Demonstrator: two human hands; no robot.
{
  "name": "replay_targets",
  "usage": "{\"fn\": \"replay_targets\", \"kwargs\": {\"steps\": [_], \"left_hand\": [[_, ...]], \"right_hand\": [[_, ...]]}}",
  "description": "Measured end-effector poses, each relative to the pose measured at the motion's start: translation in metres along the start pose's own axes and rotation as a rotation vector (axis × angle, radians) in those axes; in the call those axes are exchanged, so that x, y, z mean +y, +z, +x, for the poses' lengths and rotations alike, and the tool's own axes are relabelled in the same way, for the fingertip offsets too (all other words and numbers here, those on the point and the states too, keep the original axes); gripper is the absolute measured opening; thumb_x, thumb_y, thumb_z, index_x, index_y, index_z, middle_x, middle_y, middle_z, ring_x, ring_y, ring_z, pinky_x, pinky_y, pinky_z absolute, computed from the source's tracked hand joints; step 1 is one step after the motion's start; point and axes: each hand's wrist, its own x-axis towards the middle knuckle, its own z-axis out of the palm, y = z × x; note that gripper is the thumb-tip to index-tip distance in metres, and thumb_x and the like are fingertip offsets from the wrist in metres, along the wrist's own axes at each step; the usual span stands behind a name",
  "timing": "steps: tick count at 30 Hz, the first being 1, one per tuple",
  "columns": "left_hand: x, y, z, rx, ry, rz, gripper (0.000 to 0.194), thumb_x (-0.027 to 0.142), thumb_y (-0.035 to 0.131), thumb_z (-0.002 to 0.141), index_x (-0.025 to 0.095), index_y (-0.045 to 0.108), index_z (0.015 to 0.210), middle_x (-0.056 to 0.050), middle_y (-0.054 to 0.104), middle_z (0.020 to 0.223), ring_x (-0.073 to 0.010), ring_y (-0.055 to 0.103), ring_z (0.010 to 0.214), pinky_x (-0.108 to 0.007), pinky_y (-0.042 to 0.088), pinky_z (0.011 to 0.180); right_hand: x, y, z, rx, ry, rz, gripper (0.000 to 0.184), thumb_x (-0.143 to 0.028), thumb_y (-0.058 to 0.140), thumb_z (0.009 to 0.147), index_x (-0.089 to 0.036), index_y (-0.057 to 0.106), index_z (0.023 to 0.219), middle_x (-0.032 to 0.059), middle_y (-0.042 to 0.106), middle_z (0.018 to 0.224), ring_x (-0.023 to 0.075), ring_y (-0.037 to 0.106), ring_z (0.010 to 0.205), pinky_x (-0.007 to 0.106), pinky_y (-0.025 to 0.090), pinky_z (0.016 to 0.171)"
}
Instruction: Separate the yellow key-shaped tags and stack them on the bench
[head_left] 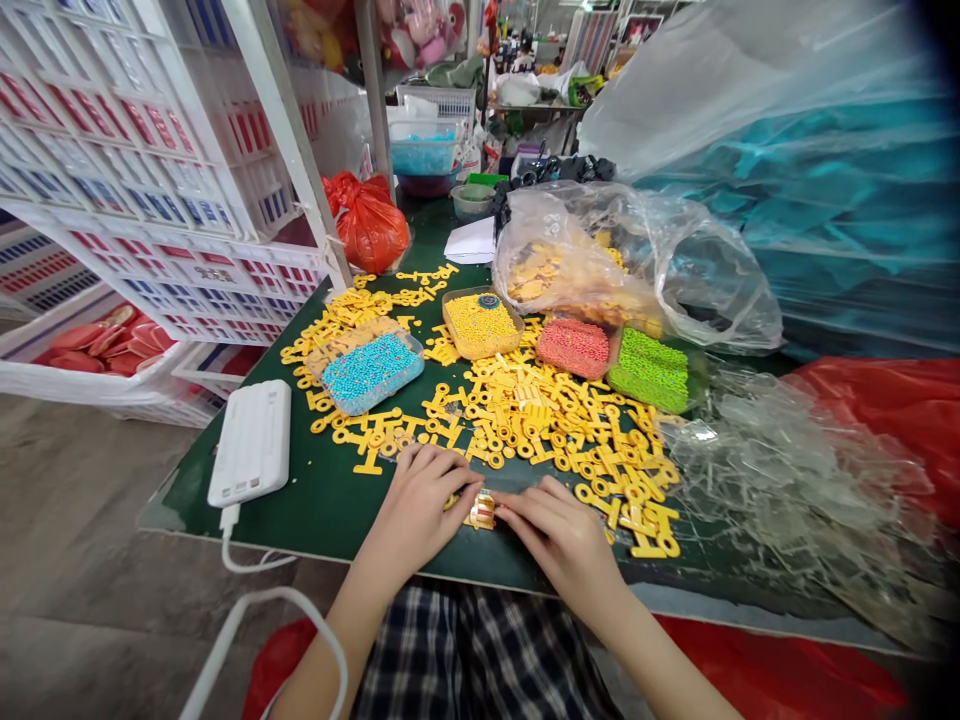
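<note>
Near the table's front edge, my left hand (pixel 424 500) is closed on a small yellow plastic piece (pixel 482 511) with coloured rows on its face. The fingers of my right hand (pixel 559 525) are pinched together at the right side of that piece; what lies between the fingertips is too small to make out. Beyond my hands spreads a heap of yellow plastic parts (pixel 525 400) with ring ends. Among them stand clear trays of small beads: blue beads (pixel 373 370), yellow beads (pixel 482 322), red beads (pixel 576 346) and green beads (pixel 651 368).
A white power bank (pixel 250 440) with a cable lies at the left table edge. Clear plastic scraps (pixel 795 460) cover the right side. Behind the trays sits an open plastic bag (pixel 577 250) of yellow parts, with a red bag (pixel 369 225) farther left. White crates (pixel 187 265) are stacked leftward.
</note>
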Motion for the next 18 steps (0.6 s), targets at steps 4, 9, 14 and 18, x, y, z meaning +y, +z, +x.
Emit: {"fn": "replay_targets", "kwargs": {"steps": [4,9,14,18], "left_hand": [[0.000,0.000,0.000,0.015,0.009,-0.009,0.016,0.025,0.053,0.095,0.021,0.068,0.091,-0.002,0.069,0.093,-0.0189,0.057,0.089,-0.038,0.037,0.088],[0.000,-0.002,0.001,0.094,0.055,-0.029,0.022,0.030,0.048,0.098,0.022,0.068,0.097,-0.004,0.068,0.095,-0.0193,0.057,0.091,-0.037,0.042,0.084],[-0.003,-0.003,0.002,0.159,0.099,-0.036,0.028,0.033,0.042,0.100,0.021,0.067,0.097,-0.005,0.068,0.092,-0.0193,0.058,0.089,-0.035,0.046,0.079],[-0.005,-0.001,0.004,0.191,0.104,-0.048,0.028,0.032,0.044,0.100,0.020,0.068,0.095,-0.005,0.067,0.090,-0.0188,0.058,0.088,-0.034,0.046,0.078]], "right_hand": [[0.000,-0.012,0.000,0.118,-0.049,0.013,0.017,-0.018,0.051,0.096,-0.018,0.068,0.098,0.0041,0.072,0.082,0.0159,0.056,0.066,0.027,0.048,0.059],[0.039,-0.059,0.025,0.090,-0.076,-0.258,0.022,-0.028,0.050,0.097,-0.020,0.070,0.098,0.0044,0.069,0.075,0.0168,0.059,0.066,0.027,0.045,0.057],[0.122,-0.106,0.090,0.025,0.086,-0.581,0.028,-0.042,0.053,0.092,-0.024,0.074,0.097,0.0078,0.068,0.080,0.0215,0.062,0.072,0.028,0.040,0.055],[0.164,-0.126,0.116,0.017,0.143,-0.488,0.039,-0.039,0.055,0.090,-0.018,0.064,0.121,0.0115,0.070,0.104,0.0257,0.063,0.090,0.034,0.046,0.073]]}}
